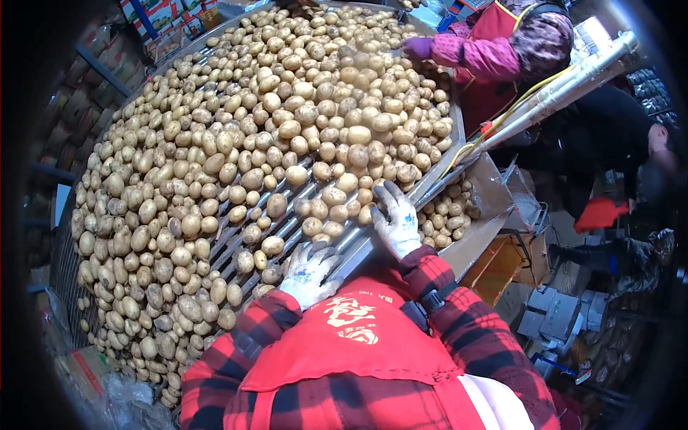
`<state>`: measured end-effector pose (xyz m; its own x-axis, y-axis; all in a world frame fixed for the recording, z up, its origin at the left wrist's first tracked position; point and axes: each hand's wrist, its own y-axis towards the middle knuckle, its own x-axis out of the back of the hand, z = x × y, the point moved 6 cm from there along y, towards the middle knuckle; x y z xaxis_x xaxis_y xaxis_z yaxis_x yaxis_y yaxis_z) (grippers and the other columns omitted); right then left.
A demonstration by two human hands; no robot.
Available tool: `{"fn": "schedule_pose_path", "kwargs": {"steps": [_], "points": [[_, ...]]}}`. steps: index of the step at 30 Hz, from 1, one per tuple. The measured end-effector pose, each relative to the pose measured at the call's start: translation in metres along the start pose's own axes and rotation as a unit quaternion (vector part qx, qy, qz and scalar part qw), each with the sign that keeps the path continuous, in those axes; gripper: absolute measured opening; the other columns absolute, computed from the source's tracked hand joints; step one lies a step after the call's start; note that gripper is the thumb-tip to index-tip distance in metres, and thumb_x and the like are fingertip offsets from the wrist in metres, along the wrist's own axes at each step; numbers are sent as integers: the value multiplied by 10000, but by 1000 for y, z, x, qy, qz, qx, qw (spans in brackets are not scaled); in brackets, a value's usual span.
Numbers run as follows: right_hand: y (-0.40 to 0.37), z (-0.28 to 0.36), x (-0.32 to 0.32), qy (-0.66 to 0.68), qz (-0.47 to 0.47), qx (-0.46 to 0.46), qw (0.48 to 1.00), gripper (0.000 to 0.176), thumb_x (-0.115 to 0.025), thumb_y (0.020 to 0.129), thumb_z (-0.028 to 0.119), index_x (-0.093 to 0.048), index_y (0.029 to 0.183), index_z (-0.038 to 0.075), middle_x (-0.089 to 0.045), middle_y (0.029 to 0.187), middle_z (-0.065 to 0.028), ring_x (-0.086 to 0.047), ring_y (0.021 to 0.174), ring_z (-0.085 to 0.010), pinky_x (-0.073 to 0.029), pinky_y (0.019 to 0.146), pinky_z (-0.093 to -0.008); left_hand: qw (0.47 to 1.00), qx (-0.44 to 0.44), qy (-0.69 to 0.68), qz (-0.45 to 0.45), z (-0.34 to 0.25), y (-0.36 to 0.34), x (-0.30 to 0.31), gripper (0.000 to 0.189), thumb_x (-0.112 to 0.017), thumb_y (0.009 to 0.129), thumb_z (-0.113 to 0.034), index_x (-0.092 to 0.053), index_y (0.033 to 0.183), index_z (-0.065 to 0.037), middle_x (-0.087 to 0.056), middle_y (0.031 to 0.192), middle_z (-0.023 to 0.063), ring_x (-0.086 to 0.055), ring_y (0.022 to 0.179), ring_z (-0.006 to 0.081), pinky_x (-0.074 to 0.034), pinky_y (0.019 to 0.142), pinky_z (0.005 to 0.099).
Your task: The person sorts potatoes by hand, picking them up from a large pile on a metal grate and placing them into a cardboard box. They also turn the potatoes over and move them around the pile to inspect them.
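Many potatoes (289, 130) are heaped over a slatted metal sorting table (288, 225). My left hand (312, 275), in a white glove with grey fingertips, rests at the table's near edge, fingers stretched out toward the slats; I see nothing held in it. Farther right, my right hand (398, 222) wears the same kind of glove. Its fingers are spread beside a few potatoes at the table's corner, close to the metal rail (430, 188). The undersides of both hands are hidden.
A cardboard box (487, 228) holding more potatoes stands right of the rail. A co-worker's purple-gloved hand (417, 48) reaches over the far right of the heap. An orange crate (496, 269) and another person in dark clothing (595, 136) are at the right.
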<state>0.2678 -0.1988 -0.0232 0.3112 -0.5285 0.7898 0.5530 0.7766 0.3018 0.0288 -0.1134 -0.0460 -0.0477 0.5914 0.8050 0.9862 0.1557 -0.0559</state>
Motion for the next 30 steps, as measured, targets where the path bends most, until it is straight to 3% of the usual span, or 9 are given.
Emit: {"fn": "schedule_pose_path", "kwargs": {"steps": [3,5,8,13,15,22,26,28,30], "points": [[26,9,-3,-61,-14,27,998,583,-746,881,212,-612,1441,119,-507,1531,-239,-523,1354,-458,-426,1137,-538,1000,-5,-13,-9,-2,1,4,532,-622,957,-430,-622,1410,-151,-541,1477,110,-389,1455,372,-236,1230,621],[46,16,-15,-99,10,40,994,683,-753,864,223,-548,1515,215,-381,1624,-218,-400,1444,-486,-371,1156,-596,1000,-1,-16,-1,1,2,2,529,-621,957,-436,-624,1407,-158,-543,1479,108,-390,1456,369,-236,1231,622],[78,19,-52,-185,72,59,978,723,-749,841,221,-537,1522,339,-373,1646,-146,-299,1488,-533,-300,1159,-702,1000,2,-24,4,3,3,3,523,-627,965,-405,-623,1421,-149,-556,1486,101,-405,1455,370,-289,1198,649],[138,-18,-86,-290,14,171,942,512,-763,855,341,-665,1357,348,-385,1661,-85,-312,1492,-499,-291,1131,-744,997,1,-68,-38,5,1,13,406,-670,923,-283,-676,1312,-165,-622,1411,72,-479,1404,332,-327,1193,594],[167,-21,-81,-259,87,188,943,424,-648,926,284,-662,1349,313,-418,1657,-79,-319,1508,-511,-317,1103,-763,995,14,-92,-26,5,3,20,402,-672,923,-290,-677,1303,-160,-616,1429,61,-472,1417,324,-318,1203,591],[284,-76,-68,-328,72,229,914,510,-586,964,192,-602,1431,395,-431,1653,-54,-350,1492,-505,-422,1079,-672,996,47,-68,-32,11,2,26,359,-661,919,-290,-711,1259,-187,-649,1378,40,-493,1400,290,-300,1213,596],[329,-69,-54,-349,50,45,935,632,-648,969,421,-480,1568,306,-409,1636,-209,-357,1491,-511,-229,1184,-720,987,105,-118,1,17,10,16,345,-647,925,-297,-733,1246,-205,-670,1349,28,-510,1374,272,-292,1199,604],[313,-23,-66,-197,-19,200,960,702,-754,897,355,-504,1550,294,-440,1607,-165,-385,1476,-447,-297,1173,-676,990,90,-107,-10,18,11,22,315,-629,958,-297,-742,1238,-207,-675,1330,32,-531,1344,257,-317,1165,576],[285,48,-85,-115,131,285,942,646,-780,835,298,-596,1447,201,-550,1498,-153,-477,1401,-413,-356,1173,-583,984,113,-136,-7,19,12,23,302,-633,965,-295,-749,1230,-209,-675,1327,34,-537,1337,255,-336,1144,560]]}}
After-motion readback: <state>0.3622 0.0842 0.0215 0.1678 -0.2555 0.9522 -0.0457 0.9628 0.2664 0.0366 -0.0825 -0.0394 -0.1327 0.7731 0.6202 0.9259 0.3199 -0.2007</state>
